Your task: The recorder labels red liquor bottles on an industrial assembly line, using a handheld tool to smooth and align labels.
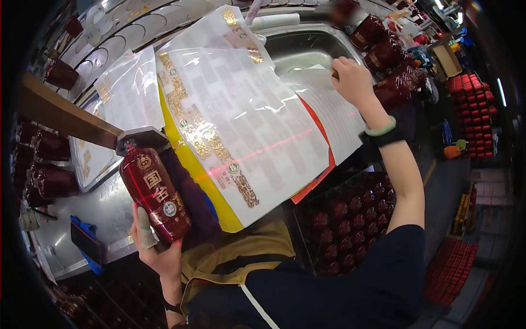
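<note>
My left hand [156, 247], with a pale cover on one finger, is wrapped round the lower end of a dark red glossy bottle [155, 189]. The bottle lies tilted, with gold characters and a small round green-and-white sticker on its side. Its neck end meets a dark angular block [143, 140]. To the right, my right hand [350, 79] is held with curled fingers beside the sink, above white ribbed sheets [334, 115]. What its fingertips hold, if anything, is hidden. Between my hands lies a large transfer sheet [230, 109] with several gold decals along its edges.
A wooden bar [71, 109] slants in from the left above the metal table [109, 219]. A steel sink [307, 46] stands at the back. Several red bottles [348, 230] fill a crate at my right, others [400, 82] lie by the sink. A phone [86, 241] rests at left.
</note>
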`<action>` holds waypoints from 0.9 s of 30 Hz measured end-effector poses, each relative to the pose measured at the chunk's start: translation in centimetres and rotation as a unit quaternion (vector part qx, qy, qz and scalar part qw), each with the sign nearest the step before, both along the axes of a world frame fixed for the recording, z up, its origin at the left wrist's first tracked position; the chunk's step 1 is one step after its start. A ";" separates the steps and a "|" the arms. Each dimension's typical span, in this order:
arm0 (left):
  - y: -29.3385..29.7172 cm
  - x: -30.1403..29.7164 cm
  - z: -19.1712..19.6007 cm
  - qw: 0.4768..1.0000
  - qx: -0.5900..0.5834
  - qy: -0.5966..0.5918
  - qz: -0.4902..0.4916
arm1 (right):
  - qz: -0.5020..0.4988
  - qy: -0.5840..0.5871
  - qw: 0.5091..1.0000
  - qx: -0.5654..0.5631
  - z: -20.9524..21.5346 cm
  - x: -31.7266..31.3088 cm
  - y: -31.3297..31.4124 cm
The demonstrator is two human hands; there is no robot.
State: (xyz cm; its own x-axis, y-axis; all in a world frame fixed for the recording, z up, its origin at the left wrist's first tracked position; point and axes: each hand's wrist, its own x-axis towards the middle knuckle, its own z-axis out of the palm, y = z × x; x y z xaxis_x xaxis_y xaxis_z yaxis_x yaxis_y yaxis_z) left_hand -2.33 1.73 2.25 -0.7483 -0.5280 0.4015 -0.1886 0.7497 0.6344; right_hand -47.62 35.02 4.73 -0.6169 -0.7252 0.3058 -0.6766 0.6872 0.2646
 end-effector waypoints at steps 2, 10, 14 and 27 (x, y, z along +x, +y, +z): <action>0.0 0.3 0.2 1.000 0.002 -0.008 0.000 | -0.013 0.008 0.997 -0.082 2.3 3.6 0.6; 0.2 0.3 -0.4 1.000 0.021 0.012 0.007 | -0.218 0.004 0.915 -0.340 12.1 16.2 14.1; 0.2 0.2 -0.5 1.000 0.009 0.020 0.004 | -0.234 -0.034 0.847 -0.475 15.5 17.4 21.5; 0.3 0.2 -0.4 0.999 0.010 0.031 -0.006 | -0.429 -0.111 0.698 -0.563 -11.9 13.5 22.5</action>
